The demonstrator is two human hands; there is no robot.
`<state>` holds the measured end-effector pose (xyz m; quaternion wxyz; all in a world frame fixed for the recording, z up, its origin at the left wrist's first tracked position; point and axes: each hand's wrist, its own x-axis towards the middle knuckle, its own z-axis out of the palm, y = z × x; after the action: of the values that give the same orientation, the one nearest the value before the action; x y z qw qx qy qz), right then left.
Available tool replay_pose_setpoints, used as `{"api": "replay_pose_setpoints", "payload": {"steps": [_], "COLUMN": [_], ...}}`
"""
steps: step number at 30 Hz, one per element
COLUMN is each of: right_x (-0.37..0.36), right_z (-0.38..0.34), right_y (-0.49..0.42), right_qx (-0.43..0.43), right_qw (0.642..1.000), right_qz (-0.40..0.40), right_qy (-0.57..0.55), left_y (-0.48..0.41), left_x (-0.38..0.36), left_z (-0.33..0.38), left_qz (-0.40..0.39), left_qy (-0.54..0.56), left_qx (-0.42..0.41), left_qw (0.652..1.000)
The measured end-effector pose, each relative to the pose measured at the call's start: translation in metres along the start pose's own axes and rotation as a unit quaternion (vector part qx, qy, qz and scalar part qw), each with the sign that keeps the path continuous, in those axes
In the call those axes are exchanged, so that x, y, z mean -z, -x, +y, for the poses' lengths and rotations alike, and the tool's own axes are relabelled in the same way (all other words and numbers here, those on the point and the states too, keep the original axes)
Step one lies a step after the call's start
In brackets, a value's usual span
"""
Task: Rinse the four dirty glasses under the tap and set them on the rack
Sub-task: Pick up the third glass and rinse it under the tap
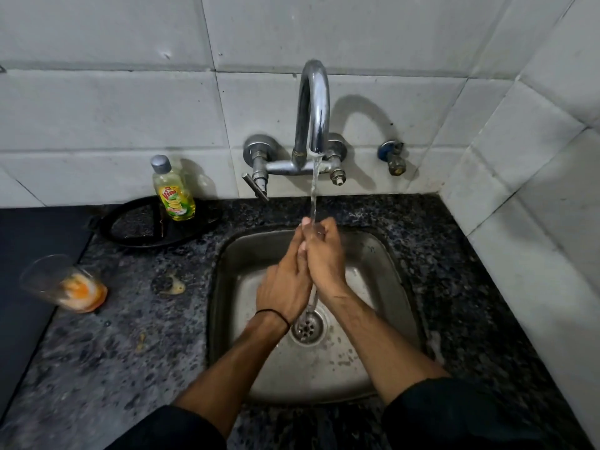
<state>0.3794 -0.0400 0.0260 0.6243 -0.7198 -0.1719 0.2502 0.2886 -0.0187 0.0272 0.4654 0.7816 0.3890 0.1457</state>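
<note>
One dirty glass [63,282] with orange residue in its bottom stands on the dark granite counter at the far left, tilted by the wide lens. Over the steel sink [383,254], my left hand [282,287] and my right hand [324,254] are pressed together, palm to palm, under the stream running from the chrome tap [313,105]. Neither hand holds a glass. Water hits my fingertips and runs down toward the drain [306,326]. No rack and no other glass is in view.
A yellow-green dish soap bottle [172,191] stands by a black ring-shaped stand [130,235] at the back left. A tap lever [256,186] sticks out over the counter. A small valve [394,157] sits on the tiled wall. A dark surface [29,241] borders the counter on the left.
</note>
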Motion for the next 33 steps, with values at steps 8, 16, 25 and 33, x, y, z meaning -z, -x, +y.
{"api": "replay_pose_setpoints", "payload": {"steps": [8,16,25,33], "right_x": [0.002,0.000,0.006,0.020], "right_z": [-0.003,0.006,0.016,0.014], "right_y": [-0.003,-0.004,-0.008,-0.003], "right_qx": [-0.061,-0.139,-0.131,-0.319], "right_qw": [0.988,0.985,0.987,0.895], "right_qz": [-0.002,0.041,0.018,0.062], "right_qy": [-0.141,-0.099,-0.091,-0.304], "left_y": [-0.003,-0.009,-0.004,-0.006], "left_x": [0.020,0.005,-0.001,0.008], "left_z": [-0.004,-0.003,0.009,0.012], "left_qz": [-0.140,-0.056,-0.065,-0.123], "left_qy": [0.353,0.154,-0.085,0.290], "left_qx": [0.125,0.031,-0.002,0.171], "left_qw": [0.916,0.986,0.994,0.934]}}
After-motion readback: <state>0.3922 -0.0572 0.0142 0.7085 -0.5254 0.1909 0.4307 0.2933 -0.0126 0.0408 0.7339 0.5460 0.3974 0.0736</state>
